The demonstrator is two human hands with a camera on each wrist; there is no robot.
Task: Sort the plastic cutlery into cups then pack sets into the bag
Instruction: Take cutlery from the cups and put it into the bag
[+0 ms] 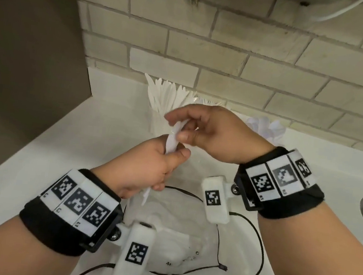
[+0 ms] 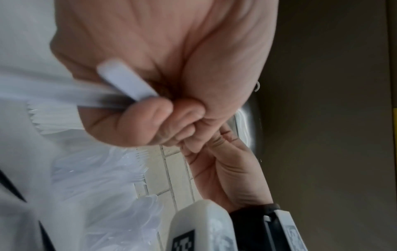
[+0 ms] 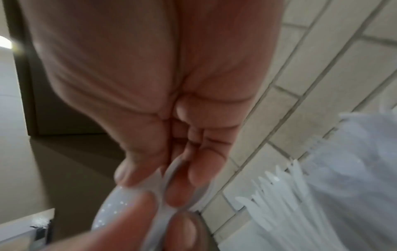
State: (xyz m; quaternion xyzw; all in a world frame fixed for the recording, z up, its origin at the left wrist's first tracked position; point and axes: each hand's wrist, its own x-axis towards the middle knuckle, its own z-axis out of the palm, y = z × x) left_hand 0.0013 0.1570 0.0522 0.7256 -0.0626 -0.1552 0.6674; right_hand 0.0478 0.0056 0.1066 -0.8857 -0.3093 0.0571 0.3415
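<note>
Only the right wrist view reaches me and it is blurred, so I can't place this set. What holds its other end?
Observer: The left hand grips the lower part of the cutlery set. The right hand pinches the top.
Operator: Where is the bag?
Observer: The clear bag lies on the counter beneath both hands.
Operator: Does anything poke out past the left grip?
Observer: Yes. In the left wrist view a flat handle end sticks out of the fist.
</note>
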